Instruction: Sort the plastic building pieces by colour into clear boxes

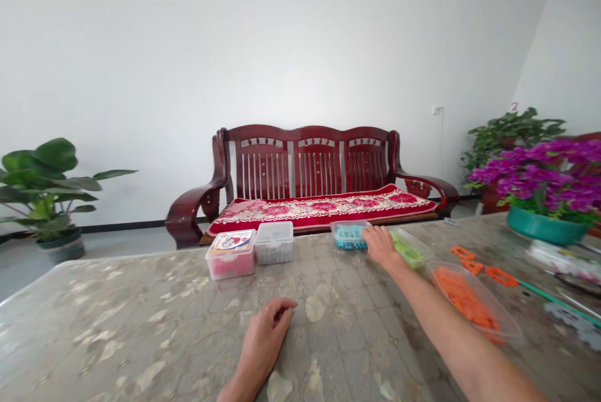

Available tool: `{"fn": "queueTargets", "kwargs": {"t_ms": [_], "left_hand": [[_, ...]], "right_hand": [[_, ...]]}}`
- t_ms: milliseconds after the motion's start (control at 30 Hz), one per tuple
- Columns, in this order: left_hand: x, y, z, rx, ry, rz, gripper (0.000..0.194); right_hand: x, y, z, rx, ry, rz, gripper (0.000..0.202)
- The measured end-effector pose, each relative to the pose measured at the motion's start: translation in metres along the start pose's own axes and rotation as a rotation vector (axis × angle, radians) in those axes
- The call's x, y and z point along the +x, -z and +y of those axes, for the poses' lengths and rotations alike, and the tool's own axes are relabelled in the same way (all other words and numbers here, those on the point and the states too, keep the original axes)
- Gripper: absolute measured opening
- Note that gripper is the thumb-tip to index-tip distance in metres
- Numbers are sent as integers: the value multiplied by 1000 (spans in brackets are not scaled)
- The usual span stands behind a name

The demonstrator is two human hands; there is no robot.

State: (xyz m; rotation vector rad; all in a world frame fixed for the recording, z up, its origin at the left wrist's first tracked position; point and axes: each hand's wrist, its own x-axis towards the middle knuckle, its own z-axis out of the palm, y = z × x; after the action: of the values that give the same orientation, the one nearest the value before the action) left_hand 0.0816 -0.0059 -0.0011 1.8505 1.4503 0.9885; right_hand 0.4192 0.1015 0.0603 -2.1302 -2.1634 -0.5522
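My right hand (379,244) reaches far across the table, its fingers bent over the right edge of a clear plastic box of blue pieces (347,236). The fingertips are partly hidden. Just right of that hand stands a clear box of light green pieces (407,248), part of it behind my wrist. A larger clear tub of orange pieces (464,298) lies beyond my right forearm. My left hand (268,327) rests on the table near the middle, fingers curled in and thumb against them, with nothing visible in it.
On the patterned table (154,327) stand a lidded box of pink pieces (231,258) and a clear box of grey pieces (274,245). Loose orange pieces (500,275), a green rod (558,302), grey gear-like pieces (575,322) and a teal flowerpot (544,225) are at right.
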Motion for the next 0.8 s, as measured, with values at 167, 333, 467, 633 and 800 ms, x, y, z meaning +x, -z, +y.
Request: {"fn": "queueTargets", "kwargs": {"t_ms": [167, 333, 467, 633, 800], "left_hand": [[-1, 0, 2, -8, 23, 29, 30], [2, 4, 3, -79, 49, 140, 35], [5, 12, -2, -95, 90, 269, 38], [7, 19, -7, -104, 135, 334, 40], [6, 18, -4, -101, 122, 303, 37]], "right_hand": [[3, 18, -32, 42, -42, 44, 33], [10, 37, -120, 176, 224, 141, 39], [20, 48, -181, 220, 366, 194, 40], [30, 53, -204, 190, 395, 182, 29], [31, 50, -197, 135, 397, 142, 30]]}}
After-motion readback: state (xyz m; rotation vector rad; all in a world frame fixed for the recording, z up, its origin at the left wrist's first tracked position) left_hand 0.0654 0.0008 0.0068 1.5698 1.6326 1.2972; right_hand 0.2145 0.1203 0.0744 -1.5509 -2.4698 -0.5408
